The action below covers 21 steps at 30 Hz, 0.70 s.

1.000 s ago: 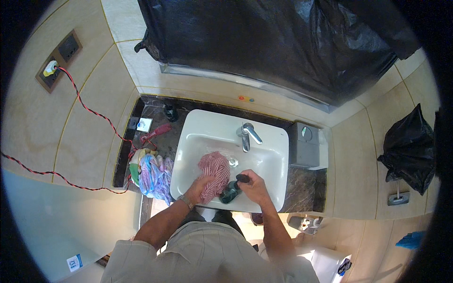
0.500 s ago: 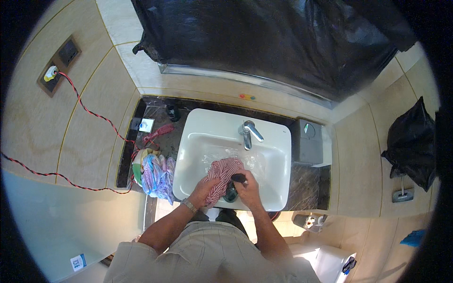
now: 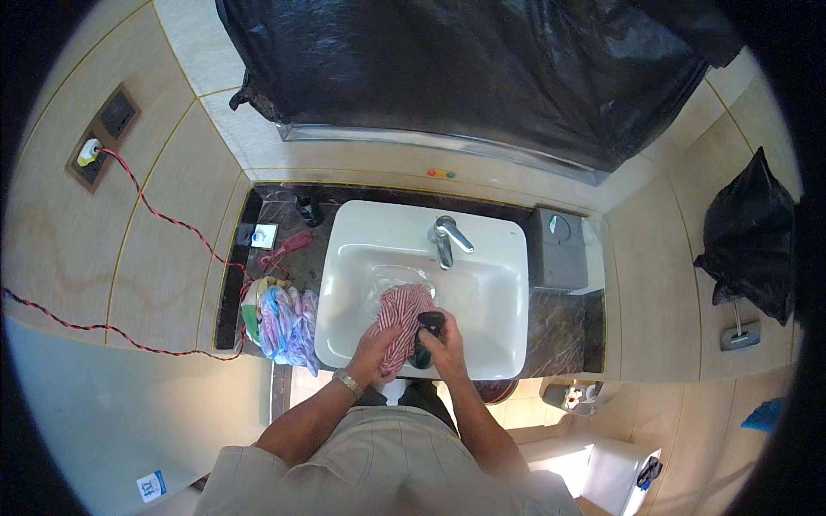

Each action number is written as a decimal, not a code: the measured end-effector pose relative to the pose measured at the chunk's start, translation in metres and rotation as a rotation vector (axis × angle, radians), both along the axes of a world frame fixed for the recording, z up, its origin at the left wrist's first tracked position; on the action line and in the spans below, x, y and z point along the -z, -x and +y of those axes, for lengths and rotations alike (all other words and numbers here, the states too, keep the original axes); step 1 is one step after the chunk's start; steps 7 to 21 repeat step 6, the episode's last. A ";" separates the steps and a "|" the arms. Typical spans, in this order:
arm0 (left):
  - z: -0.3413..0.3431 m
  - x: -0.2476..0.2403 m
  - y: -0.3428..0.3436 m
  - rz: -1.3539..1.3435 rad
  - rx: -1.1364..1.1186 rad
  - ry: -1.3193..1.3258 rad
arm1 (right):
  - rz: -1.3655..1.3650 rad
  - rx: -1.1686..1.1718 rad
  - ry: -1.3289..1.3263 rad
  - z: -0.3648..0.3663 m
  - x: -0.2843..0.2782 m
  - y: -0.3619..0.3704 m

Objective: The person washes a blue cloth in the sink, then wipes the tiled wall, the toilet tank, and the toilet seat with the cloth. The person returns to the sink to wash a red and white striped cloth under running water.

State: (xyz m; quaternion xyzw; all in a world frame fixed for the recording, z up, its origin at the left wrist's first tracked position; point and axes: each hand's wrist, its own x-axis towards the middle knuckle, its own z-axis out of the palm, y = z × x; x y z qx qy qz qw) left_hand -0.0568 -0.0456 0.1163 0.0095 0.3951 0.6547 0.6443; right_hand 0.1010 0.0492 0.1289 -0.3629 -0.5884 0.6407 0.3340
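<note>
Over the near side of the white washbasin (image 3: 508, 344), my left hand (image 3: 368, 353) is closed on a red-and-white striped cloth (image 3: 401, 320). The cloth hangs bunched and crumpled inside the basin. Beside it, my right hand (image 3: 450, 348) is closed around a dark green bottle (image 3: 422, 354) with a black top (image 3: 432, 322). My thumb and fingers hide part of the bottle, and its lower end lies near the basin's front rim. Some water shows at the basin bottom behind the cloth. Above stands a chrome faucet (image 3: 449, 236).
Left of the basin, a bundle of bluish-purple cloth (image 3: 288, 325), a pinkish-red handled item (image 3: 288, 248) and a small black bottle (image 3: 308, 210) rest on the dark counter. A grey box (image 3: 557, 249) stands at right. A red-and-black twisted cord (image 3: 176, 227) runs from the wall socket.
The black top in my right hand has turned to a different angle. Both hands keep their holds, and the whole view has shifted slightly.
</note>
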 end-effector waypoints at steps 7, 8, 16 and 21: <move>0.003 -0.014 -0.004 0.070 0.013 0.036 | -0.162 0.056 0.297 0.006 0.031 -0.002; 0.003 -0.014 -0.004 0.070 0.013 0.036 | -0.162 0.056 0.297 0.006 0.031 -0.002; 0.003 -0.014 -0.004 0.070 0.013 0.036 | -0.162 0.056 0.297 0.006 0.031 -0.002; 0.003 -0.014 -0.004 0.070 0.013 0.036 | -0.162 0.056 0.297 0.006 0.031 -0.002</move>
